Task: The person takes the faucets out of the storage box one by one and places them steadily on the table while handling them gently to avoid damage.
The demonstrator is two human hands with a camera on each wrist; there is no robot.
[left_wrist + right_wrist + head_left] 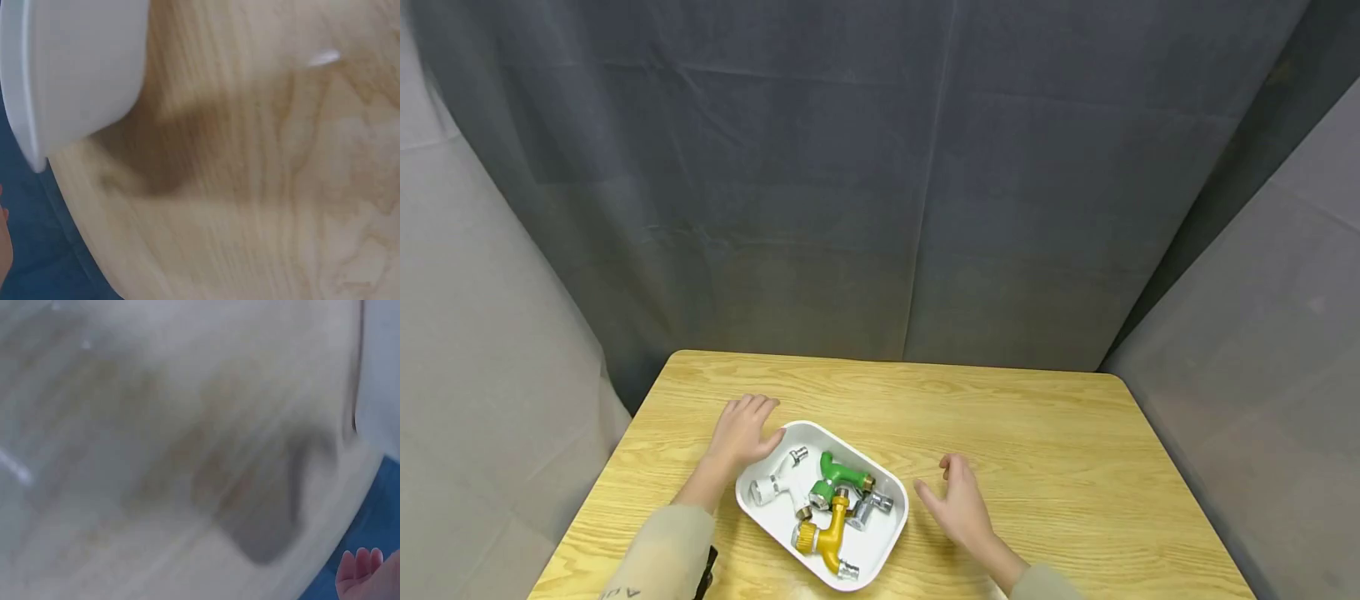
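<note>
A white tray point(871, 546) lies slanted on the table and holds several taps. Among them are a white tap point(780, 486) at the left, a green tap point(842, 475) at the back, a yellow tap point(831, 540) in front, and a chrome tap point(863, 510) partly beneath the others. My left hand point(741, 435) hovers by the tray's back left corner, fingers spread and thumb at the rim; whether it touches is unclear. Right of the tray, apart from it, my right hand point(958, 504) has loosely bent fingers and nothing in it.
The light wooden table point(1037, 433) extends right and behind the tray. A dark grey curtain point(820, 208) hangs beyond its back edge. Pale cloth panels point(490, 333) flank both sides. Both wrist views show mostly blurred tabletop and part of the tray's outer wall point(94, 62).
</note>
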